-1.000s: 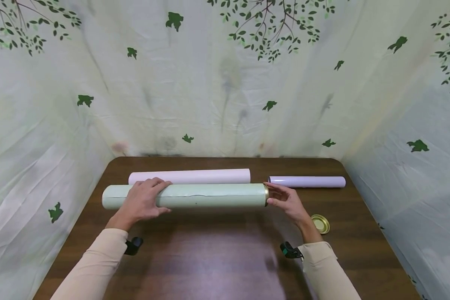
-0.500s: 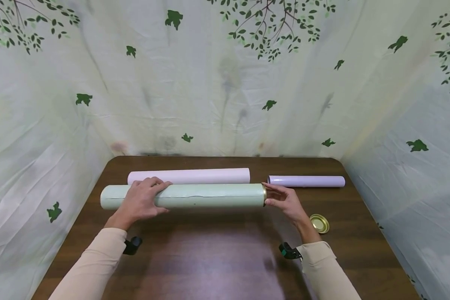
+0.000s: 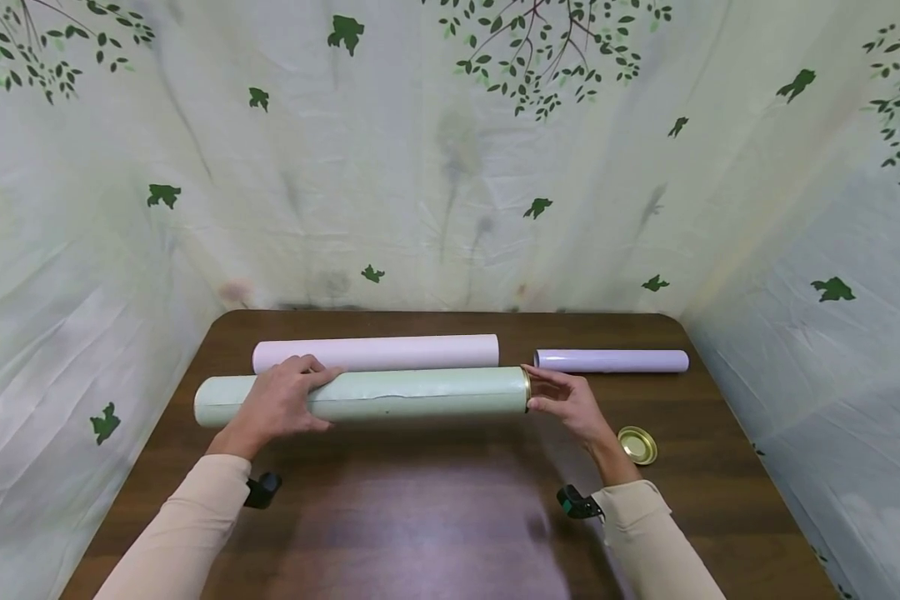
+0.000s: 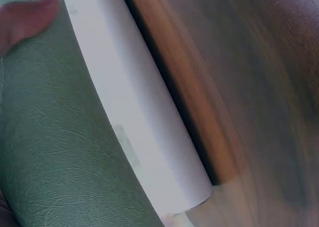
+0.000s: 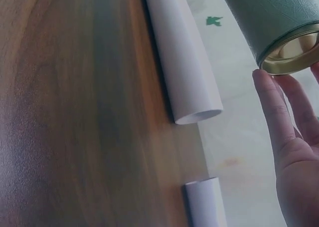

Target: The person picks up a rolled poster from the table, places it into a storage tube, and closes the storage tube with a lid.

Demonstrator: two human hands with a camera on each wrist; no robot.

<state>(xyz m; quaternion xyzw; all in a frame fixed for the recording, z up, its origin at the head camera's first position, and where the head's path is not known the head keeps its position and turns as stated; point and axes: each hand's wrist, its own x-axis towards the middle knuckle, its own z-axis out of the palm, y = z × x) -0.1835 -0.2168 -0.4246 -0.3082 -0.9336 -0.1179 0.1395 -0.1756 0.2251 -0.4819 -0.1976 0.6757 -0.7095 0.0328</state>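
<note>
- The long pale-green textured cardboard tube (image 3: 375, 394) lies crosswise on the dark brown wooden table (image 3: 450, 517), spanning roughly 9 to 3 o'clock across the near-centre.
- The left hand (image 3: 276, 404) lies over the tube toward its 9 o'clock end; grip: fingers curled over the top of the tube, steadying it.
- The right hand (image 3: 570, 404) is at the tube's gold-rimmed open end (image 5: 293, 51) at 3 o'clock; grip: fingers straight and spread, fingertips (image 5: 264, 85) touching or just beside the rim, clamped on nothing.
- The round gold metal cap (image 3: 637, 444) lies on the table at about 4 o'clock of the right hand, apart from the tube.
- The pale pink paper roll (image 3: 376, 352) lies just behind the tube, parallel and touching or nearly so; the shorter lilac paper roll (image 3: 611, 360) lies at 2 o'clock, apart.
- Judgement: the step in hand is steadying and squaring the opened tube.
- Judgement: the next move calls for the left hand to hold the tube against rolling while the right works squarely at the open end, on the tube's axis.
</note>
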